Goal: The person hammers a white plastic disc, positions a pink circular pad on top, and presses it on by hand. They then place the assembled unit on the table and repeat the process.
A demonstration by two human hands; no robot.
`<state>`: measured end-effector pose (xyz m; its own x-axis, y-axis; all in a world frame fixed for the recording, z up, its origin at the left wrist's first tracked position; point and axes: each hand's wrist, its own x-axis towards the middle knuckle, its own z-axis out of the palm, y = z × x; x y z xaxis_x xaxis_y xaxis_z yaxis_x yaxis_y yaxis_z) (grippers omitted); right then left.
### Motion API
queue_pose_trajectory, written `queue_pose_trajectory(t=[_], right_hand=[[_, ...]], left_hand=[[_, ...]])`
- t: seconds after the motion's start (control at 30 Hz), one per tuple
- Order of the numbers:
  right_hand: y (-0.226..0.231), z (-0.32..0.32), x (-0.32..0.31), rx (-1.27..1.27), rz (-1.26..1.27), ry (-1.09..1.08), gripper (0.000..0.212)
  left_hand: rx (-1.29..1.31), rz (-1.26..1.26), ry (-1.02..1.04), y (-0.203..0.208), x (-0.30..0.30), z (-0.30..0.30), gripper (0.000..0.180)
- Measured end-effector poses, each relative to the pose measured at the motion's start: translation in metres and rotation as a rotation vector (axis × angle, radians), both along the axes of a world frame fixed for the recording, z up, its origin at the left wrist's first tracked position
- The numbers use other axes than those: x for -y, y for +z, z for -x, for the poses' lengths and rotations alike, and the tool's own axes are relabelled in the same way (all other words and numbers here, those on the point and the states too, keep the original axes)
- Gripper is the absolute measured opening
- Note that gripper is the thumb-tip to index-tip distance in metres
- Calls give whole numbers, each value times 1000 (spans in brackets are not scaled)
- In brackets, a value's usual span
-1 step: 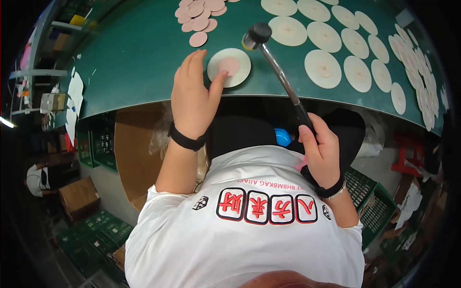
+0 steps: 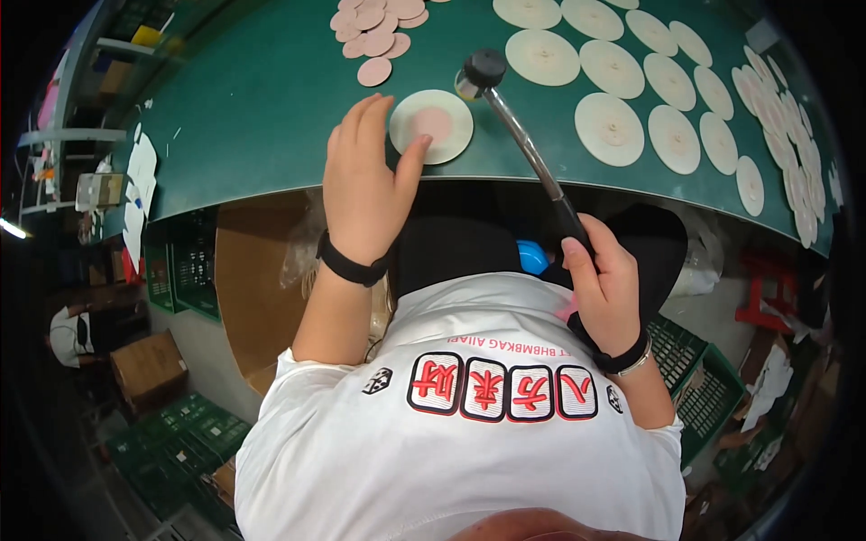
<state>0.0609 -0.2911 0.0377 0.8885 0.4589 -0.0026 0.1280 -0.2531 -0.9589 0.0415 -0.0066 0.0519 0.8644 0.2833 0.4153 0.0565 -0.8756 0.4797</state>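
Observation:
My left hand (image 2: 365, 180) lies flat on the green table (image 2: 262, 108), its thumb touching the edge of a cream disc (image 2: 431, 126) with a small pink disc on its middle. My right hand (image 2: 606, 288) grips the black handle of a hammer (image 2: 523, 144). The hammer's head (image 2: 480, 72) hovers just right of and above that cream disc. A black band sits on each wrist.
A pile of small pink discs (image 2: 374, 27) lies at the table's far side. Several cream discs (image 2: 613, 126) are spread in rows to the right. Green crates (image 2: 185, 270) and a cardboard box (image 2: 257, 288) stand under the table edge.

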Motion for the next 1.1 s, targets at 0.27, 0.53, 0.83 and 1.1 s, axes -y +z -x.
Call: queue_pose_trajectory(t=[0.27,0.53,0.83,1.1], right_hand=[[6,6,2,-5,57,-28,26],[2,4,10,-15,55,-34,30],[4,4,10,-16,21,-76,32],[6,0,-3,50,96,9,33]], left_hand=[[-6,-186,-211,-9,1,7,52],[-95,-349,-320,0,-2,0,39],[86,123,9,11,-14,-17,27],[208,-63,89,-20,-33,-21,28]])
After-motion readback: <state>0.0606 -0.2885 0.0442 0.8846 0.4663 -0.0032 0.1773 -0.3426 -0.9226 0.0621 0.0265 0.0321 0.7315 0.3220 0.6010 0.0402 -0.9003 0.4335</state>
